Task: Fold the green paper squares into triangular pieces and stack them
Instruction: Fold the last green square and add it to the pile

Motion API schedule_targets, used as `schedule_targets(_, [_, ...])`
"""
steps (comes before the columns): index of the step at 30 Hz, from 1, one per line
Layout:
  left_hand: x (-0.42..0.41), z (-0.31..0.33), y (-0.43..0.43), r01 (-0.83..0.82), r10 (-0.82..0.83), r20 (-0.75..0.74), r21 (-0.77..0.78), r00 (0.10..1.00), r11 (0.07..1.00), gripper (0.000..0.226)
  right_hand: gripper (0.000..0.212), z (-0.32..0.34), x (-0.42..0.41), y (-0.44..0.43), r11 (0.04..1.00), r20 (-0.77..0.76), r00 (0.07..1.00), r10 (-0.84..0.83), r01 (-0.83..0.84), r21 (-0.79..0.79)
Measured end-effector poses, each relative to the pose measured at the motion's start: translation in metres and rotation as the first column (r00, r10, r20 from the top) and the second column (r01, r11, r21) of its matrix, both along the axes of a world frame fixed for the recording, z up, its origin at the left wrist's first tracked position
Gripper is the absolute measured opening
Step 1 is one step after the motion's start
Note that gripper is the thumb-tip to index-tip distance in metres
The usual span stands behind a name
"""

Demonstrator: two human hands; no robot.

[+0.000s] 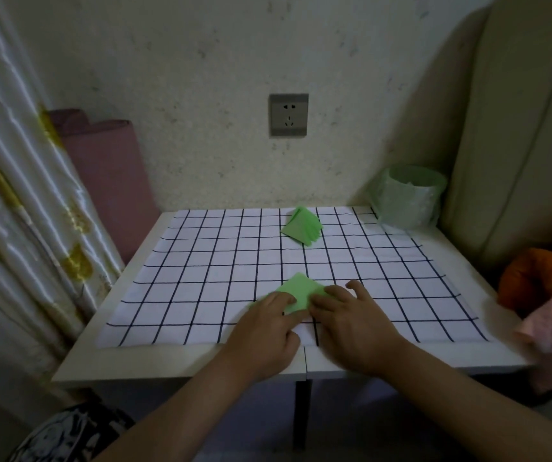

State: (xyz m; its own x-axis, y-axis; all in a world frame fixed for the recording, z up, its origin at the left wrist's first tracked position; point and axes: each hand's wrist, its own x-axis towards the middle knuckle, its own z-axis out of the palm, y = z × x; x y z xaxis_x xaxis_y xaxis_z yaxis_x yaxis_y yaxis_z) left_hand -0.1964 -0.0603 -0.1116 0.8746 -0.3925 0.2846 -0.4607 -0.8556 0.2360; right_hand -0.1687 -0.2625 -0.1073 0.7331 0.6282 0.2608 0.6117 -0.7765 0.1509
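Observation:
A green paper square [300, 290] lies on the checked cloth [201, 278] near the table's front edge, partly under both hands. My left hand [264, 331] lies over its left part with fingers pressing down on the paper. My right hand [351, 325] covers its right part, fingers spread flat on paper and cloth. Farther back, a stack of folded green triangular pieces [302, 225] sits on the cloth, apart from both hands.
A green-lined bin [409, 195] stands at the table's back right corner. A curtain [18, 211] hangs at left with a pink roll [111, 181] behind it. A beige cushion [518, 128] and orange and pink cloths [548, 295] crowd the right side.

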Motion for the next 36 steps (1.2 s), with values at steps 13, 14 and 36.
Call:
schedule_targets(13, [-0.012,0.004,0.021,-0.347,0.319,-0.179,-0.153,0.931,0.926,0.041,0.031,-0.001,0.001,0.003,0.999,0.057,0.997,-0.043,0.042,0.021])
schedule_targets(14, [-0.014,0.003,0.026,-0.361,0.329,-0.194,-0.166,0.924,0.917,0.043,0.03,-0.001,0.001,0.003,0.998,0.053,0.997,-0.051,0.05,0.024])
schedule_targets(36, [-0.003,0.006,0.003,0.025,-0.039,-0.19,-0.076,0.981,0.997,0.054,0.037,-0.003,-0.005,0.012,0.997,0.02,0.997,-0.075,0.075,0.034])
